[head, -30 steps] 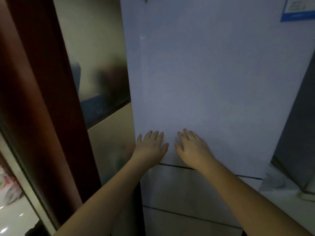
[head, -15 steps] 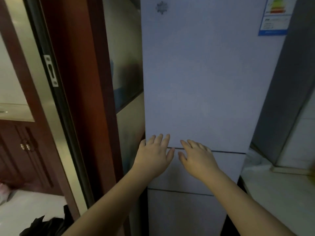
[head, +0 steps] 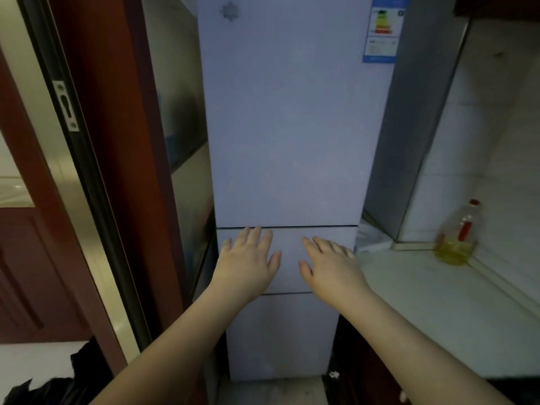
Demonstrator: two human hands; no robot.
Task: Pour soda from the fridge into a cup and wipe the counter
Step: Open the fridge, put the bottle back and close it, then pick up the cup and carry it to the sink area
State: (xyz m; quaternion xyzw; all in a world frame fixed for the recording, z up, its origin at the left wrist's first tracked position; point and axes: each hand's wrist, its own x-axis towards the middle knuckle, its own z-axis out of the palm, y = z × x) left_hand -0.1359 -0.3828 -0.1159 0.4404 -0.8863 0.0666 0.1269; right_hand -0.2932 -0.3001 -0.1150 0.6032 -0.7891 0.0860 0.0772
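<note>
A tall pale fridge [head: 286, 127] fills the middle of the view, all its doors closed. My left hand [head: 248, 264] and my right hand [head: 330, 267] are held side by side in front of its narrow middle drawer, fingers spread, palms facing the fridge. Both hands hold nothing. Whether they touch the drawer front I cannot tell. A white counter [head: 438, 311] runs along the fridge's right side. No soda and no cup are in view.
A plastic bottle of yellow oil [head: 458, 235] with a red cap stands in the counter's back corner against the tiled wall. A red-brown wooden door frame [head: 96, 141] and a glass panel stand left of the fridge. Dark bags [head: 58, 384] lie on the floor at lower left.
The view has pulled back and tilted, so the fridge's lower sections, the counter and the oil bottle now show. Both hands sit lower on the fridge front, from the upper door to the middle drawer.
</note>
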